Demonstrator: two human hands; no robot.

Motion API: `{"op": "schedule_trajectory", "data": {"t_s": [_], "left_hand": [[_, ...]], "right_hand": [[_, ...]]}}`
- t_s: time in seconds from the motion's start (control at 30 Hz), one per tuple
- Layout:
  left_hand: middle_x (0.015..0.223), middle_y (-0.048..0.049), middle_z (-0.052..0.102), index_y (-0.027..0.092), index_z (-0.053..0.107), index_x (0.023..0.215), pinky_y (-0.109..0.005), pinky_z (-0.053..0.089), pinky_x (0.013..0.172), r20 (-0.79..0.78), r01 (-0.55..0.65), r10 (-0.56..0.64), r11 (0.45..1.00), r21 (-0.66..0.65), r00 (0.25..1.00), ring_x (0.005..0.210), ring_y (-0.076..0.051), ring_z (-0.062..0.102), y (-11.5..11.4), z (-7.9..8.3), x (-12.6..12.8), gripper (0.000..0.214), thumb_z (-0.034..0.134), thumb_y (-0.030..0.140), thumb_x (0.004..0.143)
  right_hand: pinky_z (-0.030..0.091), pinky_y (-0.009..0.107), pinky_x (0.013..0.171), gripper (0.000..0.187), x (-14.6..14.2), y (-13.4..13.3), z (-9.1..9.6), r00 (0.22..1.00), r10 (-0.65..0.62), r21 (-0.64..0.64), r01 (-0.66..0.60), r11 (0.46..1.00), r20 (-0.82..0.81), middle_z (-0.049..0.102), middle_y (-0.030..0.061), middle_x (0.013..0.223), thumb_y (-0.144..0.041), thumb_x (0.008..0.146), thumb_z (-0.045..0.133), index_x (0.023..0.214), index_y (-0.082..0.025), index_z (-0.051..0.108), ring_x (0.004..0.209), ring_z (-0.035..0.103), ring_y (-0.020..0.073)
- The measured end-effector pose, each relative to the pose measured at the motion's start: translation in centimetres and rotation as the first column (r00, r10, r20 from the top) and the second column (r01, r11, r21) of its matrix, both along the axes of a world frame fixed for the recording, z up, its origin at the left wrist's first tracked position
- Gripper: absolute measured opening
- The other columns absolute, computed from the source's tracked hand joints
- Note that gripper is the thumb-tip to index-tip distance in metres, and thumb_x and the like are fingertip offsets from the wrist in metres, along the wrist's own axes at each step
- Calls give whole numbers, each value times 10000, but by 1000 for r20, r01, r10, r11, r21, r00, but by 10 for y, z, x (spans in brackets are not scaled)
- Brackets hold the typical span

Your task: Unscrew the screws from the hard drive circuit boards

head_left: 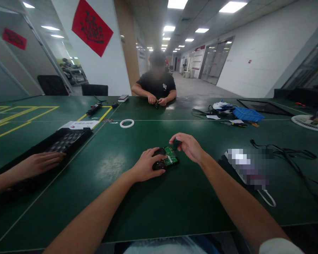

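Observation:
A small black device with a bare green circuit board (171,156) lies on the green table in front of me. My left hand (145,164) grips its left side, fingers over the top and thumb along the near edge, covering part of it. Just above the board's right corner, my right hand (188,144) pinches a small dark piece (176,144) between thumb and fingers. What kind of piece it is I cannot make out, nor whether it touches the board.
On the left another person's hand (42,164) rests on a long black tray (76,134). A person (159,83) sits opposite. A white ring (127,123), a blue basket (247,114), pliers (234,124), a phone with a blurred screen (231,162) and black cables (288,151) lie about.

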State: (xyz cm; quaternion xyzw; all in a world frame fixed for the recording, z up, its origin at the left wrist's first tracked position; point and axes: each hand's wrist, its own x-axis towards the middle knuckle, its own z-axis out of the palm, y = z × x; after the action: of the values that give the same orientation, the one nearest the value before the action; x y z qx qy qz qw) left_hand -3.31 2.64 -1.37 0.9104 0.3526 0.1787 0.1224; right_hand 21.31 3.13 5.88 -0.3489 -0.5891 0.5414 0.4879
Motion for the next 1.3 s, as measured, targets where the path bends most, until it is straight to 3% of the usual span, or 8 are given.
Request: {"op": "schedule_trajectory", "data": {"t_s": [0.37, 0.6, 0.8, 0.9, 1.07, 1.2, 1.3], "left_hand": [[1565, -105, 388, 341, 601, 1382, -575, 355, 1116, 5, 11, -11, 1000, 24, 1000, 1377, -393, 418, -1, 0, -1, 601, 749, 528, 830], [1567, -104, 387, 343, 605, 1378, -581, 353, 1115, 12, 10, -10, 1000, 29, 1000, 1368, -397, 426, 0, -2, -1, 590, 747, 524, 835], [1574, -105, 379, 346, 599, 1383, -581, 355, 1112, 7, 13, -13, 1000, 28, 1000, 1374, -394, 421, -1, 0, -1, 596, 751, 519, 834], [1577, -105, 373, 346, 596, 1387, -582, 360, 1107, 0, 10, -10, 1000, 19, 1000, 1378, -397, 416, -1, 1, -1, 595, 743, 528, 840], [1577, -101, 372, 349, 593, 1388, -586, 353, 1113, 6, 11, -11, 1000, 18, 1000, 1372, -399, 420, 0, 0, -2, 606, 749, 533, 832], [1579, -104, 367, 354, 589, 1391, -587, 357, 1108, -2, 12, -12, 1000, 15, 1000, 1373, -398, 418, 0, -1, -1, 616, 759, 528, 825], [1578, -105, 368, 357, 586, 1394, -594, 355, 1108, -1, 8, -8, 1000, 16, 1000, 1381, -400, 409, 0, 0, -1, 614, 755, 529, 829]], "right_hand": [[424, 252, 550, 307, 7, -12, -9, 991, 75, -28, -79, 996, -111, 705, 100, 886, -422, 936, 518, 911, -181, 707, 827, 627, 199], [446, 254, 575, 237, 9, -10, -12, 979, 97, -79, -113, 990, -182, 700, 101, 960, -345, 924, 562, 979, -175, 717, 862, 627, 193], [496, 280, 631, 282, 6, -12, -10, 979, 48, -71, -63, 995, -200, 676, 86, 1011, -352, 916, 630, 1135, -202, 723, 958, 610, 207], [507, 292, 659, 263, 8, -11, -9, 992, -24, -25, 21, 999, -122, 679, 84, 1059, -382, 907, 650, 1085, -209, 736, 980, 608, 210], [427, 254, 618, 171, 16, -8, -7, 985, -147, 119, 137, 983, 88, 726, 54, 1014, -354, 897, 665, 953, -197, 701, 724, 548, 121], [327, 233, 516, 154, 17, -10, -5, 993, -83, 66, 77, 995, 87, 750, 48, 959, -350, 903, 647, 934, -204, 610, 581, 477, 89], [275, 232, 466, 193, 16, -13, -1, 995, -42, 41, 39, 998, 86, 739, 54, 962, -356, 928, 588, 1027, -201, 647, 505, 434, 68]]}}
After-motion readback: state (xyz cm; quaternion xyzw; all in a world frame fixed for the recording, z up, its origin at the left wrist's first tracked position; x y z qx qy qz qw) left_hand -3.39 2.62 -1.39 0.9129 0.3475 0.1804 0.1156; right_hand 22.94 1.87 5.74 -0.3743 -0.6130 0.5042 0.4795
